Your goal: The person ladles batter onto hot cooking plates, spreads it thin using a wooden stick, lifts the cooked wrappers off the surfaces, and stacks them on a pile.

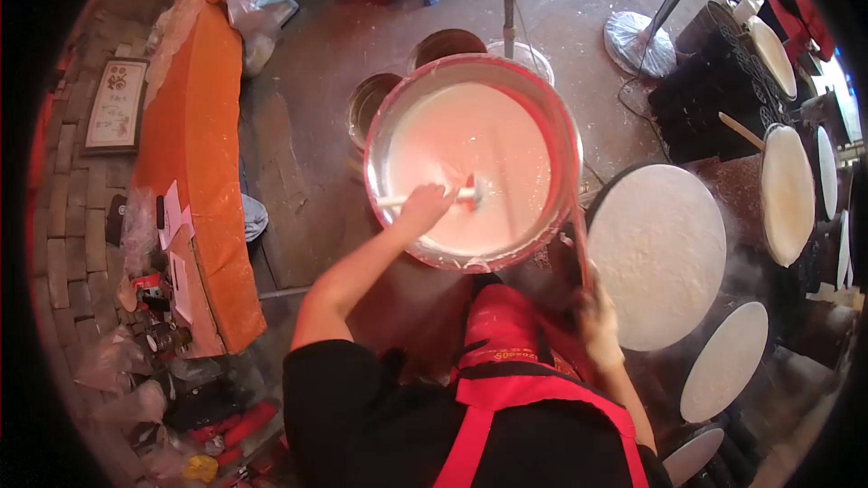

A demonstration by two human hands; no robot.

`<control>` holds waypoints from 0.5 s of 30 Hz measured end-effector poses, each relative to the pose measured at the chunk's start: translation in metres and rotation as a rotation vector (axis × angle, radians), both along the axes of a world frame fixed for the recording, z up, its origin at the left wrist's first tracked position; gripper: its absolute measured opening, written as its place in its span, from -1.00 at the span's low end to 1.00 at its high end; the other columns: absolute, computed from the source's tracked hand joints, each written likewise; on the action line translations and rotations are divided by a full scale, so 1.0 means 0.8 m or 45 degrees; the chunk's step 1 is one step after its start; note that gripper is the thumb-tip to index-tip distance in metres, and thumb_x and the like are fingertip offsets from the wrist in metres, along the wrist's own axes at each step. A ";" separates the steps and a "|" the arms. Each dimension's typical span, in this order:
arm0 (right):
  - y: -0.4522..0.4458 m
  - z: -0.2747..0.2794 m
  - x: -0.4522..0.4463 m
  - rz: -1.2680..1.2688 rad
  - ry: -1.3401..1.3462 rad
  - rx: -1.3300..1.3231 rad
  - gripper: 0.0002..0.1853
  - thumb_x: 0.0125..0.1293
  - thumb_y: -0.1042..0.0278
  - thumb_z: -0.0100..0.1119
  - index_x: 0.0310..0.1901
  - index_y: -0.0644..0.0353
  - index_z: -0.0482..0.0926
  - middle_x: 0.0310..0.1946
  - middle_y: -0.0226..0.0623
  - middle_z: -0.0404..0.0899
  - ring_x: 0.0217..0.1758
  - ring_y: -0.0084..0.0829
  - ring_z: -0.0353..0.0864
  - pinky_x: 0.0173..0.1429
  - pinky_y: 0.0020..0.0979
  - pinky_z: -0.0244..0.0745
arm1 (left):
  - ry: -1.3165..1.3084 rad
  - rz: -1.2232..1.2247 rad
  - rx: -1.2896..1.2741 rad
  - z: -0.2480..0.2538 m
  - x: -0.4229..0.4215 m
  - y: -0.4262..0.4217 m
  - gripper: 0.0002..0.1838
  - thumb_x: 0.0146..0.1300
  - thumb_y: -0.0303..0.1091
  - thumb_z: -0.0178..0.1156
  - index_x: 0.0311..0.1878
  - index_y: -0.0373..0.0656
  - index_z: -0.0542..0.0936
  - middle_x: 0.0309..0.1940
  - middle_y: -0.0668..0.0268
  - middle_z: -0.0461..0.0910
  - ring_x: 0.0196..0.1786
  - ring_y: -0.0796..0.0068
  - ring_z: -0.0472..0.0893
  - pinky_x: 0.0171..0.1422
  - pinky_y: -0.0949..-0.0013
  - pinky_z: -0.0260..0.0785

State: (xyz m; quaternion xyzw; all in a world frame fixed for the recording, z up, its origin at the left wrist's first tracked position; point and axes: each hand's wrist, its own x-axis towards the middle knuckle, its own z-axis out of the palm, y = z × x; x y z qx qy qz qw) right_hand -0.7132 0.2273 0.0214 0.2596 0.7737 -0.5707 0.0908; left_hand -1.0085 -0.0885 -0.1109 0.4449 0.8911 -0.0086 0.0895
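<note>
In front of me stands a large round tub (575, 140) with pale, creamy batter (466, 136) in it. My left hand (427, 208) reaches over the near side, its fingers closed round a white-handled ladle (391, 201). The ladle's far end touches the batter, and its shape is partly hidden there. My right hand (597, 316) is low beside the tub's right side, blurred, with its fingers closed on a thin reddish-brown stick (580, 248) that rises along the tub wall. Close to that hand is a wide round griddle (660, 258) with a pale sheet over it.
More round griddles, one at lower right (723, 361) and one with a wooden handle (787, 194), line the right. Pots (369, 104) stand behind the tub. An orange-covered counter (203, 172) is at left. A plastic-wrapped stand base (640, 43) and a cable occupy the floor.
</note>
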 end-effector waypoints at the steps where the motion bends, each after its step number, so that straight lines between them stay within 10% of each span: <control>1: -0.031 -0.016 -0.050 0.124 0.381 0.335 -0.36 0.33 0.59 -0.09 0.48 0.16 0.18 0.31 0.12 0.38 0.36 -0.04 0.43 0.35 -0.23 0.36 | 0.101 0.029 0.057 0.003 -0.027 -0.008 -0.49 0.20 -0.45 0.07 0.27 -0.08 0.49 -0.35 0.24 0.51 -0.28 0.23 0.58 -0.15 0.15 0.46; 5: -0.110 -0.103 -0.194 0.315 0.132 0.809 -0.23 0.39 0.39 0.01 0.56 -0.19 -0.05 -0.05 -0.04 0.60 -0.21 0.01 0.67 -0.11 -0.04 0.56 | 0.110 0.639 0.301 -0.084 -0.022 0.002 -0.64 0.31 -0.44 0.05 0.18 -0.19 0.50 -0.42 0.25 0.47 -0.38 0.26 0.57 -0.36 0.23 0.48; 7: -0.127 -0.146 -0.222 0.477 -0.159 0.814 -0.31 0.46 0.37 -0.13 0.56 -0.16 -0.08 -0.06 0.11 0.61 -0.18 0.07 0.66 -0.14 -0.01 0.53 | -0.004 1.011 0.478 -0.144 -0.004 0.034 -0.72 0.39 -0.44 0.01 0.13 -0.21 0.50 -0.49 0.28 0.44 -0.45 0.31 0.55 -0.45 0.26 0.46; 10: -0.135 -0.152 -0.189 0.509 -0.291 0.739 -0.27 0.44 0.38 -0.13 0.57 -0.20 -0.14 -0.19 0.18 0.61 -0.20 0.13 0.64 -0.13 0.04 0.50 | -3.198 1.576 1.853 -0.166 -0.010 0.085 -0.81 0.46 -0.37 -0.02 0.01 -0.26 0.33 -0.58 0.43 0.28 -0.65 0.63 0.33 -0.60 0.54 0.27; 15: -0.109 -0.077 -0.059 0.407 -0.088 0.619 -0.17 0.36 0.48 -0.02 0.57 -0.24 -0.16 -0.22 0.24 0.60 -0.19 0.19 0.63 -0.13 0.13 0.45 | -3.231 1.509 2.143 0.050 0.042 0.149 -0.78 0.45 -0.34 0.00 -0.01 -0.28 0.30 -0.59 0.44 0.26 -0.65 0.70 0.28 -0.61 0.63 0.22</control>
